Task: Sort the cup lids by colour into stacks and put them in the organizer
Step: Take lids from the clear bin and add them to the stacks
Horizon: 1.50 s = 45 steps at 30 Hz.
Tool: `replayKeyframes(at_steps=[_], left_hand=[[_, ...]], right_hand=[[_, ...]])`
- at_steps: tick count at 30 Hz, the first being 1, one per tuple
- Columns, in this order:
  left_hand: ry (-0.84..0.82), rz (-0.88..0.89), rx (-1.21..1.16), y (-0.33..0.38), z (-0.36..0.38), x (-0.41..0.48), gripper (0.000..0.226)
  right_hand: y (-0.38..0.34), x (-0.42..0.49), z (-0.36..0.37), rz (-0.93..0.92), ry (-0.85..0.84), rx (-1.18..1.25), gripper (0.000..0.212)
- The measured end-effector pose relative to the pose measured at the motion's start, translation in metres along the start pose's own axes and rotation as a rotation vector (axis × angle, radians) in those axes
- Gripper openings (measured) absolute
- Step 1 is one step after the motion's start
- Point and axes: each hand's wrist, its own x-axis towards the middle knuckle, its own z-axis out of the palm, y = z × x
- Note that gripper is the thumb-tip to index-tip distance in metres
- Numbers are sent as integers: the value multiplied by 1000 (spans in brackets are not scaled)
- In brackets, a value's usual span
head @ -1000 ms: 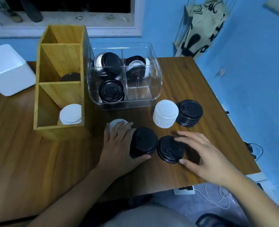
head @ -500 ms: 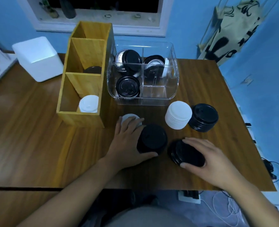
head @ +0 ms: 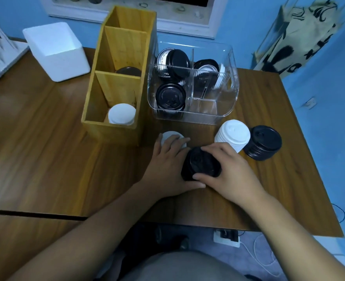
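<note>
The black stack (head: pixel 201 164) is a short column of glossy black cup lids, nested dome on dome, with a raised sip spout just readable on the top one. It stands on the table (head: pixel 45 159) near the front edge, clamped between both hands.

The left hand (head: pixel 167 169) cups its left side. The thumb hooks round the near base of the stack, while the fingers reach forward, fairly straight and a little spread, and their tips lie on a white lid (head: pixel 172 136) just in front of the organizer (head: pixel 114 132). The right hand (head: pixel 234 175) curls over the stack's right side and top, fingers bent across the far rim and thumb pressed to the near side, close to the left thumb.

Behind the right hand stands a white stack (head: pixel 233 134) of ribbed lids, and touching or just beside it on the right is a second black stack (head: pixel 263 141).

The organizer is a tall wooden box with compartments in a row. The nearest holds white lids (head: pixel 121 114) and the next a dark lid (head: pixel 129 71), only partly visible. Just beside it on the right, a clear bin (head: pixel 198 116) holds more black lids and some white ones, loose and tilted. A white foam box (head: pixel 55 49) sits at the table's far left.
</note>
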Motion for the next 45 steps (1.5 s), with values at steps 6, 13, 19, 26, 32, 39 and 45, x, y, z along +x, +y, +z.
replayKeyframes(at_steps=[6, 13, 19, 26, 32, 39, 45], left_hand=[[59, 22, -57, -1, 2, -1, 93], [23, -2, -76, -2, 0, 1, 96], [10, 14, -54, -3, 2, 2, 103], [19, 12, -85, -2, -1, 0, 98], [16, 9, -100, -3, -1, -1, 97], [29, 19, -81, -4, 1, 0, 89], [25, 22, -86, -3, -1, 0, 84]], right_hand=[[-2, 3, 4, -1, -33, 0, 79], [4, 8, -4, -44, -178, 23, 71], [4, 13, -6, -81, -257, 26, 69], [5, 12, -5, -39, -250, 74, 69], [-5, 15, -2, -75, -241, -10, 80], [2, 8, -6, 26, -128, 157, 76], [12, -3, -7, 122, 34, 403, 70]])
